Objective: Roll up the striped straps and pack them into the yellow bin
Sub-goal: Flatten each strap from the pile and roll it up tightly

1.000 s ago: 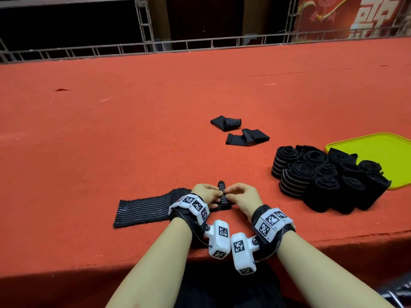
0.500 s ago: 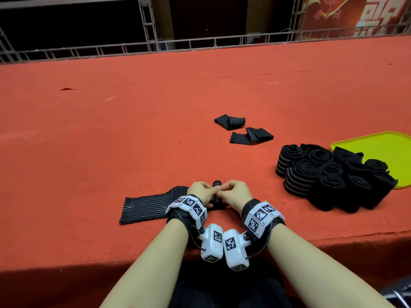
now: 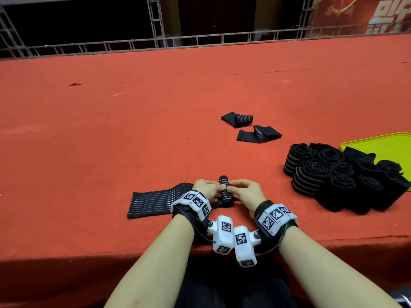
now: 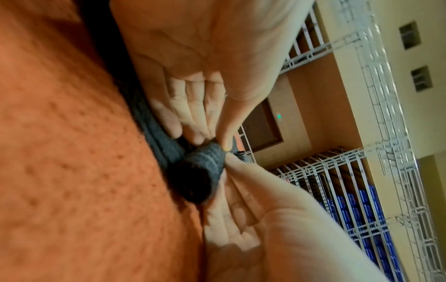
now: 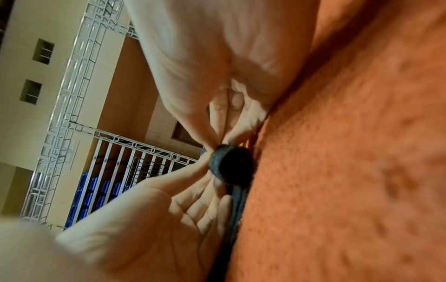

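Observation:
A black strap with thin white stripes lies near the table's front edge, its right end wound into a small tight roll (image 3: 225,193) (image 4: 200,167) (image 5: 229,164). My left hand (image 3: 209,188) (image 4: 193,118) pinches the roll from the left. My right hand (image 3: 240,190) (image 5: 224,124) pinches it from the right. The flat part of the strap (image 3: 155,202) stretches left from under my left wrist. A pile of rolled straps (image 3: 333,174) stands to the right, beside the yellow bin (image 3: 391,144), and some of it lies over the bin's near corner.
Two loosely folded straps (image 3: 236,118) (image 3: 259,134) lie further back on the red cloth table (image 3: 111,130). The table's front edge runs just under my wrists. A metal truss railing (image 3: 200,41) lines the far side.
Both hands stay on the roll and keep working it. They closed over it half a second ago and it shows between them again. The flat part looks slightly shorter.

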